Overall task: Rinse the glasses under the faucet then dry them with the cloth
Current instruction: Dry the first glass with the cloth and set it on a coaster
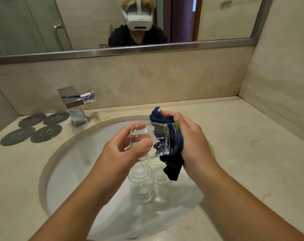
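Clear drinking glass (153, 138) lies sideways above the white sink basin (81, 164) — left hand (128, 150) gripping its base, right hand (191, 138) pressing the dark blue cloth (172, 164) around its mouth. Drying is under way; next, turn the glass and wipe inside — two more clear glasses (142, 183) wait in the basin.

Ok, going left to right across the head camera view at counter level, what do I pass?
Four dark coasters → faucet → left hand → glass held sideways → blue cloth → right hand → bare counter.
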